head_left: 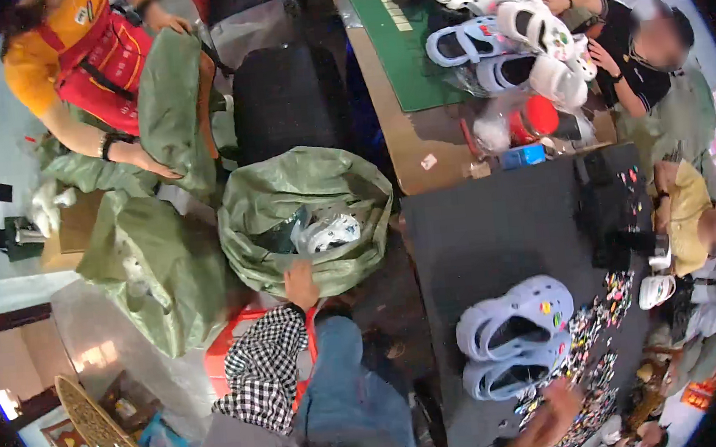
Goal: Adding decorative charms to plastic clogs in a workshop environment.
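Sack work, early stage by the look of it. Left hand (300,285) grips the near rim of the open green sack (307,219), fingers curled over the fabric and clamped on it. Sack stands on the floor just left of the dark table (503,228), mouth spread wide; inside lie bagged white clogs (329,233) in clear plastic, still in the sack.

Done, as I judge: a pair of pale lilac clogs (517,333) sits on the table with small charms (593,331) fitted and more scattered beside. Left: the sack's contents.

Right hand (553,406) rests low at the table edge among the charms; blurred, so I cannot tell whether its fingers are apart or closed.

Hidden: sack depth and count of pairs inside. Another person at upper left handles a second green sack (169,104); more clogs (512,40) are piled at the far end of the table.
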Demonstrator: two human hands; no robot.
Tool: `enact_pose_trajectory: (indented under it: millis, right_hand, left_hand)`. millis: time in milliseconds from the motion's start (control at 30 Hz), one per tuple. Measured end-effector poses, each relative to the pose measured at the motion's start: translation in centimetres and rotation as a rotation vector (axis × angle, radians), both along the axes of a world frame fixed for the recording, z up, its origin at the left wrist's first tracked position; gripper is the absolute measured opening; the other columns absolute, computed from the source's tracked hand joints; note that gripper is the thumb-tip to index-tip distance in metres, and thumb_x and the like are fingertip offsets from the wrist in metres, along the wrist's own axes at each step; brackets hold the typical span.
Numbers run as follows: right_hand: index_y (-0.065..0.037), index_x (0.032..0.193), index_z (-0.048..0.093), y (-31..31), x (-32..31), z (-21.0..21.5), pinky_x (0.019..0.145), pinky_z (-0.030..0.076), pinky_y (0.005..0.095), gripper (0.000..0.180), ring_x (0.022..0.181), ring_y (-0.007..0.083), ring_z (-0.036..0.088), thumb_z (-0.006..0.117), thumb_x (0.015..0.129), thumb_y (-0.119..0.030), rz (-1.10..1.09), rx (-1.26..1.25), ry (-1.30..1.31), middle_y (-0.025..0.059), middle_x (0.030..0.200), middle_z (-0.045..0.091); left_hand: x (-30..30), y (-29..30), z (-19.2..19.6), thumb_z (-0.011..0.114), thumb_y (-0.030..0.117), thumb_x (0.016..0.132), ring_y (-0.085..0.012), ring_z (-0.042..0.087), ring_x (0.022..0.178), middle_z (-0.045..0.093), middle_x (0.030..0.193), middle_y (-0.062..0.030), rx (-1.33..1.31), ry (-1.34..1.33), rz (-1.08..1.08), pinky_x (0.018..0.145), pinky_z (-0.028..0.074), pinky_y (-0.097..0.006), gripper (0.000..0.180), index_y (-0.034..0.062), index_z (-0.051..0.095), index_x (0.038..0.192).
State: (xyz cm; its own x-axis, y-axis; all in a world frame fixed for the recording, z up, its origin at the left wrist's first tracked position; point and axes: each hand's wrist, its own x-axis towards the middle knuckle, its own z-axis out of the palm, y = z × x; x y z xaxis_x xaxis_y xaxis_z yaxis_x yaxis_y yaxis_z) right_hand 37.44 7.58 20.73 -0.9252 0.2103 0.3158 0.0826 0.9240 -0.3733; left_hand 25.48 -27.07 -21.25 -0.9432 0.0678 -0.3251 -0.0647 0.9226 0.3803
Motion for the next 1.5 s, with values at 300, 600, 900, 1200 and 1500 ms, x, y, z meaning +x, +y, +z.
enact_pose_trajectory:
  millis: [300, 600, 900, 1200, 1500]
  right_hand:
    - [-0.004, 0.120, 0.055, -15.1, -9.4, -24.4, 0.098, 0.039, 0.0408, 0.038, 0.116, 0.0357, 0.045, 0.062, 0.083, -0.010, 0.158, -0.896, -0.681, 0.0196, 0.127, 0.048]
    - [-0.005, 0.147, -0.001, -17.8, -17.0, -39.8, 0.094, 0.041, 0.0453, 0.103, 0.118, 0.0431, 0.045, 0.071, 0.077, -0.027, 0.024, -0.458, -0.838, 0.0320, 0.128, 0.044]
    - [-0.004, 0.101, 0.056, -18.6, -10.8, -33.9, 0.061, 0.048, 0.0510, 0.026, 0.068, 0.0416, 0.060, 0.057, 0.077, -0.011, 0.609, -0.116, -0.838, 0.0215, 0.075, 0.062]
    - [0.001, 0.101, 0.059, -17.2, -2.8, -22.2, 0.074, 0.048, 0.0482, 0.028, 0.087, 0.0417, 0.058, 0.051, 0.073, -0.001, 0.615, -0.347, -0.964, 0.0232, 0.092, 0.061]
    - [0.006, 0.100, 0.058, -14.5, -7.3, -19.7, 0.072, 0.046, 0.0334, 0.025, 0.083, 0.0341, 0.063, 0.047, 0.078, 0.001, 0.391, -0.600, -0.557, 0.0235, 0.088, 0.063]
  left_hand:
    - [6.7, -3.0, -6.7, 0.056, 0.033, 0.079, -0.0397, 0.061, 0.087, 0.064, 0.092, -0.0228, 0.578, -0.522, -0.238, 0.076, 0.047, -0.047, 0.042, 0.0019, 0.063, 0.106]
    - [20.3, -4.6, 4.1, 0.054, 0.020, 0.086, -0.0372, 0.061, 0.090, 0.062, 0.095, -0.0242, 0.665, -0.769, 0.197, 0.076, 0.047, -0.042, 0.025, 0.0011, 0.060, 0.101]
    - [21.2, -4.0, 7.1, 0.055, 0.021, 0.083, -0.0428, 0.058, 0.092, 0.061, 0.097, -0.0251, 0.596, -0.732, 0.195, 0.079, 0.046, -0.047, 0.028, 0.0020, 0.060, 0.104]
    - [20.1, -4.6, 4.9, 0.058, 0.020, 0.078, -0.0306, 0.061, 0.098, 0.064, 0.104, -0.0209, 0.513, -0.569, 0.432, 0.085, 0.047, -0.036, 0.042, -0.0016, 0.058, 0.114]
    - [14.2, 0.4, 9.7, 0.047, 0.008, 0.074, -0.0288, 0.063, 0.084, 0.065, 0.091, -0.0194, 0.715, -0.270, 0.558, 0.071, 0.048, -0.035, 0.044, 0.0010, 0.058, 0.116]
